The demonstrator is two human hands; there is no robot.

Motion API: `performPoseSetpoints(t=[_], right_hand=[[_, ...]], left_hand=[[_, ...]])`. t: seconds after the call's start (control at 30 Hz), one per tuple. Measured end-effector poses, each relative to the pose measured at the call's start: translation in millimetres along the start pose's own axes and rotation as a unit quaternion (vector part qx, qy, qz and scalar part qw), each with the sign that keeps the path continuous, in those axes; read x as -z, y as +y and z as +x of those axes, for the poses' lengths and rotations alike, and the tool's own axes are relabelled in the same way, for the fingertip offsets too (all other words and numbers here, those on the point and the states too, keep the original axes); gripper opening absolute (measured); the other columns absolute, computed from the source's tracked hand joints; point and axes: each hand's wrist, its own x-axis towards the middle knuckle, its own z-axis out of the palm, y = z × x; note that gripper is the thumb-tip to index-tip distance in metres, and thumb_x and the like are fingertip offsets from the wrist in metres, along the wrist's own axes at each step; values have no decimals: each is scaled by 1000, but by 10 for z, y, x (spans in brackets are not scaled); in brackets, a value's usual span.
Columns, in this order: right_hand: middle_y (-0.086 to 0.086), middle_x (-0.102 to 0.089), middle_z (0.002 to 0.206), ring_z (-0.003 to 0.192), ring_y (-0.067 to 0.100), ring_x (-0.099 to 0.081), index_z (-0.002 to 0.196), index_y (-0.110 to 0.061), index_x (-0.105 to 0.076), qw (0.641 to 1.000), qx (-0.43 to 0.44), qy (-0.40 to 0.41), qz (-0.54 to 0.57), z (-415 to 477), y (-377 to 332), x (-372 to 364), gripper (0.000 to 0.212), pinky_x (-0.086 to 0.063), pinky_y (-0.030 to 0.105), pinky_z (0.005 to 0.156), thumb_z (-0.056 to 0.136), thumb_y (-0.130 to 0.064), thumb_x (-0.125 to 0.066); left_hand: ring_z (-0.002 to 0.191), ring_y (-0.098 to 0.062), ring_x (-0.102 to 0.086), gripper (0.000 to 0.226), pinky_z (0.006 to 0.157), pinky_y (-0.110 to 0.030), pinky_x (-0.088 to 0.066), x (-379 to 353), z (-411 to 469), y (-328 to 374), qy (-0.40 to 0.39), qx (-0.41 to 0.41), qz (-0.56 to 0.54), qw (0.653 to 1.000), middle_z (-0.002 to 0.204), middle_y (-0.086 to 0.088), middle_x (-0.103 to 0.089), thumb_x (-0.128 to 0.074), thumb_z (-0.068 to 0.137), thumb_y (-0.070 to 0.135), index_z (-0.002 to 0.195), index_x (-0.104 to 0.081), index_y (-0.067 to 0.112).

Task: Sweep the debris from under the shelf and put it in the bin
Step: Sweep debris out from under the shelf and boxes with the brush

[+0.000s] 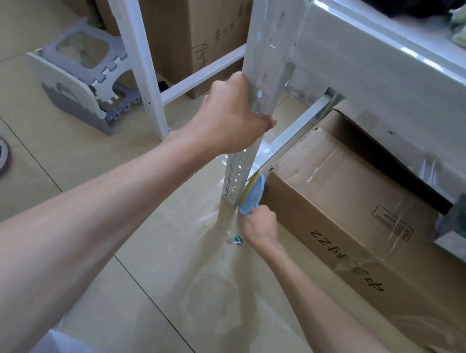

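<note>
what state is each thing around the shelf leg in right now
left hand, gripping the shelf post
right hand, holding the blue brush
blue brush, low in the gap between post and box
debris scrap, loose on the floor by the post's foot
cardboard box, taped shut, under the shelf
folding stool, tipped on its side

The shelf post (262, 64) stands inside the left hand (232, 116) fingers (268, 121). Below, the right hand (259, 225) fingers (264, 211) hold the brush (250, 195) between post and box (365, 219). Debris (236, 239) lies on the floor (111, 178) just left of them.
</note>
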Motion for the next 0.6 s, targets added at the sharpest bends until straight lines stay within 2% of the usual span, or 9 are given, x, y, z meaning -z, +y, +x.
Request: performPoseSetpoints(t=[0.13,0.23,0.43,0.6], right_hand=[[18,-62,108,84,34,-53,93,-6,-57,995,-31,46,87,38,-141,-27,17,-39,29,68,94,-16,-43],[20,-61,117,102,38,-59,107,-1,-59,993,-52,54,95,116,-224,-42,24,-40,31,74,93,-14,-45],[14,-61,118,112,33,-59,114,-4,-59,998,-48,27,-10,192,-323,80,27,-48,34,83,91,-15,-52],[13,-62,117,111,31,-58,114,-3,-60,995,-34,7,-92,68,-289,116,25,-46,33,80,92,-11,-50]], left_hand=[[109,-23,-57,58,92,-38,-52,-21,4,-9,7,-5,-3,1000,120,1,-59,-77,78,42,126,-53,20],[108,-25,-58,57,92,-39,-53,-38,17,-21,13,-6,-2,1000,118,0,-60,-78,77,42,123,-54,18],[110,-27,-56,60,92,-42,-52,-60,41,-44,11,-6,-2,1000,119,-1,-58,-77,76,44,125,-52,19],[108,-28,-58,59,91,-43,-53,-63,45,-47,7,1,7,1000,117,-2,-59,-76,76,47,124,-54,19]])
